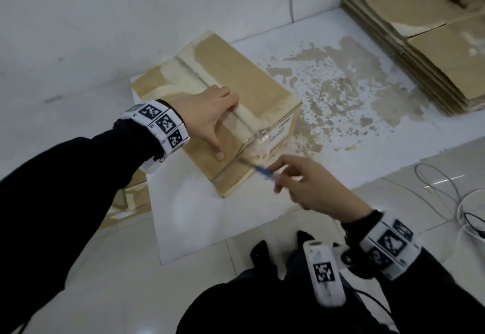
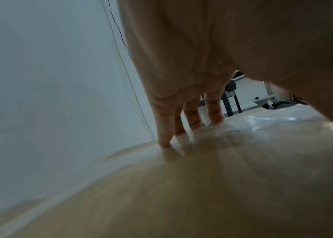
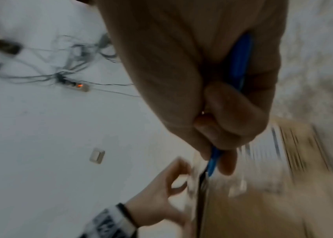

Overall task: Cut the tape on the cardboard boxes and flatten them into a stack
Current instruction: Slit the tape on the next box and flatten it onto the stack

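A closed cardboard box (image 1: 225,76) with clear tape along its top seam sits on a white sheet (image 1: 199,218). My left hand (image 1: 210,113) presses flat on the box top, fingers spread across the seam; the left wrist view shows the fingertips (image 2: 166,145) on glossy tape. My right hand (image 1: 312,189) grips a blue utility knife (image 1: 265,172), its blade at the taped near end of the box. In the right wrist view the knife (image 3: 237,64) runs through my fist and its tip meets the box edge (image 3: 202,193).
A stack of flattened cardboard boxes (image 1: 430,44) lies at the back right. Torn paper residue (image 1: 341,84) speckles the sheet. Cables (image 1: 459,202) lie on the tiled floor at right, and a power strip (image 3: 76,85) shows in the right wrist view. More cardboard (image 1: 131,197) lies under my left arm.
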The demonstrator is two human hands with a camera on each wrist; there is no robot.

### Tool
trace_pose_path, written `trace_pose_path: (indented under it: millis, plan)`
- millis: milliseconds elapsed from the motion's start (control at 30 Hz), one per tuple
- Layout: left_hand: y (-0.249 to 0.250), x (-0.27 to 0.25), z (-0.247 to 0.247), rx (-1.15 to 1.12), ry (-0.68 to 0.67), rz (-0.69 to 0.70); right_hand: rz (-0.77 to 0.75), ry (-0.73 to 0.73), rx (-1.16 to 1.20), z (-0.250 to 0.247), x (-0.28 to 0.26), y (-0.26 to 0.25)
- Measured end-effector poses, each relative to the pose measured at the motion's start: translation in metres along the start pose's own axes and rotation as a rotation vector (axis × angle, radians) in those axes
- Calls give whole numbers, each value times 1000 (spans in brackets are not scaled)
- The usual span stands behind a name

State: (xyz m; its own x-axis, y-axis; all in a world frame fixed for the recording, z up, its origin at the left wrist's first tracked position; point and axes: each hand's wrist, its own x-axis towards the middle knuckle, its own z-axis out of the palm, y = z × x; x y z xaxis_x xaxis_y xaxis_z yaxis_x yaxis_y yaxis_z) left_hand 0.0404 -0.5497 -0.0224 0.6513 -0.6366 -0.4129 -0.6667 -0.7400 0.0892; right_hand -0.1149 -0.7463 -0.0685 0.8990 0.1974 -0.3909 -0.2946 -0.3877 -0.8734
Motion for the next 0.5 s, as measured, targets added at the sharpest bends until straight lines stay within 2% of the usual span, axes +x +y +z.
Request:
trace_pose_path:
  millis: [100,233,333,433,500]
  plan:
    - [2,1,-1,99,-50,-25,-99,266,-199,-20,3,-1]
    - [4,8,-1,156,-89,-107,-202,259,-369,-25,15,-2]
    - [8,9,-4,-34,-151,-250,-248,251,-502,-20,20,-1]
    - [11,14,-9,-316,-212,-411,-313,258,-657,-18,23,1]
    - [14,18,-12,-586,-143,-513,-347,254,-727,-20,25,2]
